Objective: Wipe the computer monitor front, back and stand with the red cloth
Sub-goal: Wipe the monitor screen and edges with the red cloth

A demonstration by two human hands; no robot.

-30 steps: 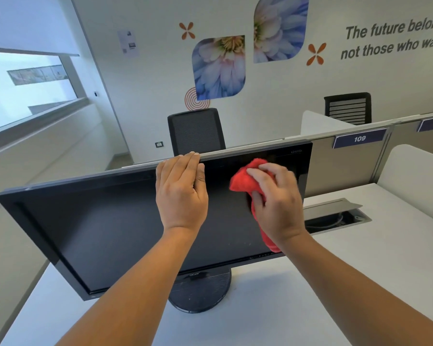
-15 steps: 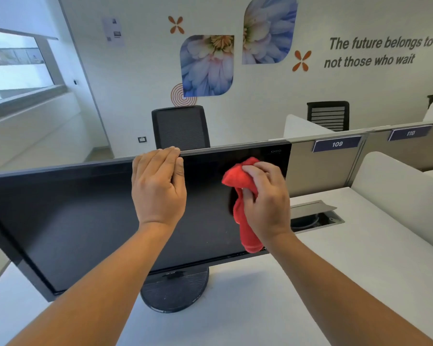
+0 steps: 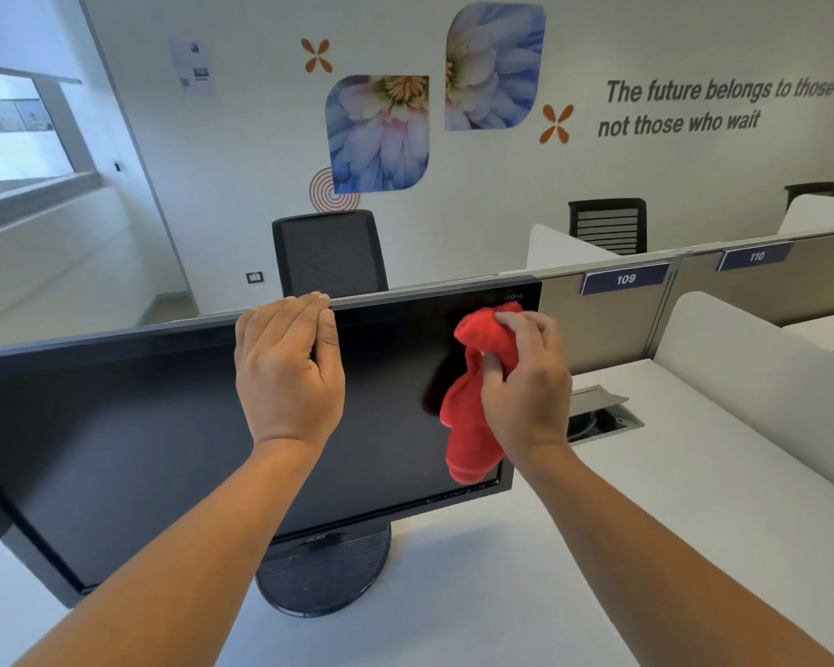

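Here, left hand [image 3: 287, 373] grips monitor [image 3: 140, 450] top; right hand [image 3: 526, 387] clutches red cloth [image 3: 470, 426] (pressed against it).

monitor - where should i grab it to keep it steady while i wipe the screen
Take the monitor by its top edge from above, near the middle, over the stand: the panel is thin, tilted back, and balances on that one round base. The left hand holds it there, which leaves the screen free for the right hand and its cloth.
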